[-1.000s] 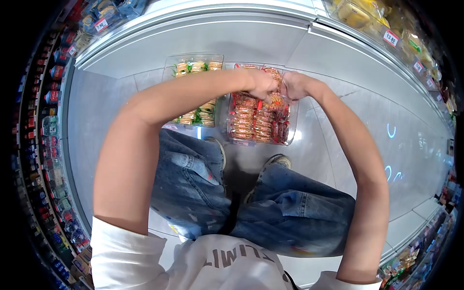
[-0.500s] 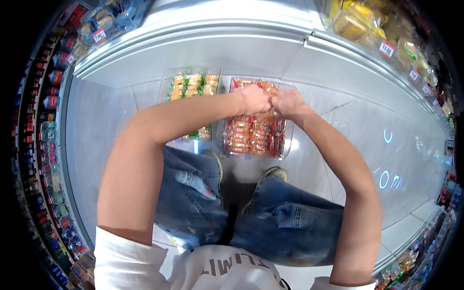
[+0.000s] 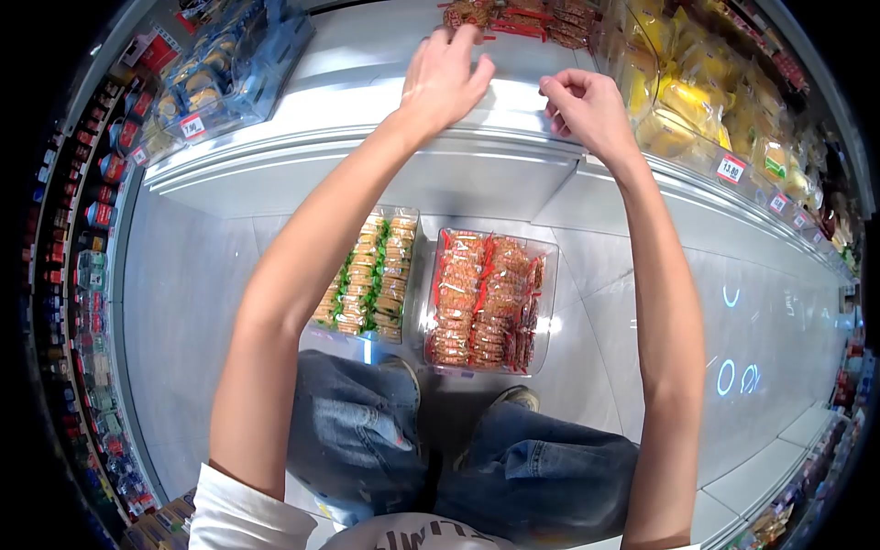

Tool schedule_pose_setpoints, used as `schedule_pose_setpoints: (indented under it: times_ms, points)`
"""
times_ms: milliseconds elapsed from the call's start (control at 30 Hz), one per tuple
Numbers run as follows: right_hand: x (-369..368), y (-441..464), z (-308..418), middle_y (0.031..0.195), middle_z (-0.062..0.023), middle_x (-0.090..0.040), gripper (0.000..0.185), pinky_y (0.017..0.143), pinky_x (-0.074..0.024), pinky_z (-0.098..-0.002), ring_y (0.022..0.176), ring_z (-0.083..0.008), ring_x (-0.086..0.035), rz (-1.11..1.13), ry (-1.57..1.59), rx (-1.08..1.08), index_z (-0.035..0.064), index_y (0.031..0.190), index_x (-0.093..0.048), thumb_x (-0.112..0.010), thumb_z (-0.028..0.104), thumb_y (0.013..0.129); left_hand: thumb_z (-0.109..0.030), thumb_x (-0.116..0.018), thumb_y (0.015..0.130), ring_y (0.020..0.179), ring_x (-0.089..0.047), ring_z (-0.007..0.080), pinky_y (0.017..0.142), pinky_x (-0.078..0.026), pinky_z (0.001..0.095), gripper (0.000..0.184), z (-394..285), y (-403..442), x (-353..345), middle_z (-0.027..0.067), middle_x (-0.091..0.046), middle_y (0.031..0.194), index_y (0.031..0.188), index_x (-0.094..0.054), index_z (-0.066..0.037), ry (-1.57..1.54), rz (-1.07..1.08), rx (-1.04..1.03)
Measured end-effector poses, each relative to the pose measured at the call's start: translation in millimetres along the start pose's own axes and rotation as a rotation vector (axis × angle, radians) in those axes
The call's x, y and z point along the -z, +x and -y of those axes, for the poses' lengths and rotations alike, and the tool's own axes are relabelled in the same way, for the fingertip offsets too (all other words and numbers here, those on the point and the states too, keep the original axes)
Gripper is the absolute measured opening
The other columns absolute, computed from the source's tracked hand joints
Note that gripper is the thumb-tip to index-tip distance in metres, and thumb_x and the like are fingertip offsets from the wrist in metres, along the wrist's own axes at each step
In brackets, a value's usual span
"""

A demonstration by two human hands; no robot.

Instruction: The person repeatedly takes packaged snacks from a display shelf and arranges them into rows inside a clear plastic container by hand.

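Observation:
My left hand (image 3: pixel 447 78) is raised over the white shelf, its fingers stretched and the thumb apart. Its fingertips are right by a red-and-brown wrapped snack packet (image 3: pixel 467 14) at the top edge; whether they touch cannot be made out. Over the same shelf, to the right, my right hand (image 3: pixel 587 108) has loosely bent fingers with nothing visible in them. Below, on the floor, stands a clear bin (image 3: pixel 547 321) holding rows of red-wrapped snack packets (image 3: pixel 472 298). Beside it on the left, partly behind my forearm, is another bin with packets in pale and green wrapping (image 3: pixel 371 289).
Blue packets (image 3: pixel 211 73) fill a clear bin at the shelf's left, and yellow packets (image 3: pixel 692 96) one at the right. More red packets (image 3: pixel 541 20) lie at the back. The shelf edge (image 3: pixel 385 142) rises above the grey tiled floor (image 3: pixel 642 275). Bottles (image 3: pixel 101 215) line the left.
Both hands have gone from the red packets in the floor bin up to the shelf and moved apart. The view has tilted up, showing red packets at the back of the shelf.

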State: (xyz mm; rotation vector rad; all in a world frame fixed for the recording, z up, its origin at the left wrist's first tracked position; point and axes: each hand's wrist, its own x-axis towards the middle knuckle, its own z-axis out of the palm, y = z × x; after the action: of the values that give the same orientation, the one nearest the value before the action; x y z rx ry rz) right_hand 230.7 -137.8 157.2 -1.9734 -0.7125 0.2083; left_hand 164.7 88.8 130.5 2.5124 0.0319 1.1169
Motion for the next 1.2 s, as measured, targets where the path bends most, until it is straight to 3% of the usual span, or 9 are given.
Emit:
schedule_pose_setpoints:
  times_ms: [100,167,200,333,400,533,767,933,1200]
  points:
    - [-6.8,24.9,-3.0,0.085,-0.0106,-0.080,0.045,0.077,-0.0601,-0.0387,0.077,-0.0244,-0.077,-0.221,-0.121,0.051,-0.0005,0.101,-0.079,-0.071,0.043,0.095,-0.030,-0.067,0.098,0.116,-0.066,0.0448,0.106,-0.052,0.0497,0.048,13.8,17.3,1.2,0.0295,-0.063,0.132,0.140,-0.062,-0.007,0.007,0.159,0.240]
    - [-10.2,42.0,3.0,0.095,-0.0127,-0.082,0.053,0.089,-0.0593,-0.0433,0.090,-0.0324,-0.079,-0.347,-0.270,0.040,0.0019,0.106,-0.080,-0.070,0.052,0.093,-0.032,-0.065,0.098,0.128,-0.061,0.0458,0.113,-0.048,0.0495,0.053,31.4,32.4,-10.7,0.0276,-0.059,0.145,0.144,-0.061,-0.007,0.055,0.127,0.105]
    - [-5.4,49.6,13.5,0.126,-0.0163,-0.077,0.058,0.103,-0.0552,-0.0475,0.120,-0.0393,-0.071,-0.264,-0.347,-0.031,0.0097,0.125,-0.078,-0.066,0.057,0.093,-0.034,-0.065,0.098,0.131,-0.059,0.0459,0.114,-0.047,0.0502,0.054,39.1,41.4,-17.8,0.0269,-0.058,0.147,0.145,-0.061,-0.006,0.098,0.130,0.049]
    - [-6.3,138.3,-18.0,0.155,-0.0185,-0.055,0.068,0.114,-0.0502,-0.0551,0.142,-0.0455,-0.053,-0.409,-0.757,0.193,0.0223,0.156,-0.056,-0.058,0.056,0.097,-0.049,-0.058,0.101,0.149,-0.043,0.0500,0.123,-0.037,0.0610,0.063,56.0,90.6,-43.4,0.0242,-0.045,0.164,0.156,-0.052,-0.020,0.306,0.281,0.053]
    - [-2.5,167.5,-13.0,0.152,-0.0210,-0.057,0.068,0.113,-0.0502,-0.0569,0.140,-0.0471,-0.055,-0.424,-0.906,0.119,0.0223,0.157,-0.056,-0.058,0.056,0.098,-0.059,-0.054,0.102,0.156,-0.029,0.0556,0.124,-0.030,0.0680,0.065,59.6,115.4,-55.4,0.0210,-0.034,0.172,0.162,-0.045,-0.036,0.358,0.425,0.115]
    - [7.6,221.6,-12.5,0.148,-0.0267,-0.060,0.068,0.112,-0.0508,-0.0578,0.141,-0.0476,-0.055,-0.357,-1.027,0.086,0.0215,0.158,-0.054,-0.057,0.056,0.099,-0.066,-0.044,0.106,0.160,-0.019,0.0567,0.123,-0.026,0.0754,0.063,66.2,148.6,-85.7,0.0157,-0.026,0.178,0.165,-0.041,-0.043,0.386,0.535,0.167]
    - [0.5,232.9,-28.8,0.143,-0.0198,-0.069,0.063,0.112,-0.0483,-0.0556,0.136,-0.0453,-0.060,-0.214,-0.893,-0.162,0.0133,0.142,-0.069,-0.052,0.058,0.101,-0.076,-0.031,0.106,0.154,-0.041,0.0478,0.119,-0.032,0.0774,0.067,73.6,159.5,-119.7,0.0130,-0.042,0.170,0.164,-0.041,-0.046,0.226,0.658,0.275]
    - [-13.0,195.3,-10.6,0.142,-0.0207,-0.069,0.059,0.114,-0.0412,-0.0554,0.136,-0.0439,-0.059,-0.159,-0.856,-0.241,0.0131,0.138,-0.073,-0.050,0.054,0.102,-0.059,-0.031,0.112,0.135,-0.063,0.0303,0.112,-0.051,0.0414,0.063,72.2,138.8,-85.7,0.0128,-0.059,0.155,0.161,-0.049,-0.023,0.170,0.695,0.073]
    - [-48.7,134.4,-13.9,0.148,-0.0208,-0.060,0.057,0.116,-0.0338,-0.0618,0.142,-0.0428,-0.049,-0.358,-0.931,-0.022,0.0117,0.143,-0.063,-0.044,0.049,0.105,-0.072,-0.063,0.092,0.139,-0.062,0.0316,0.119,-0.035,0.0653,0.087,41.0,112.2,-32.2,0.0089,-0.067,0.150,0.166,-0.043,-0.032,0.220,0.765,0.154]
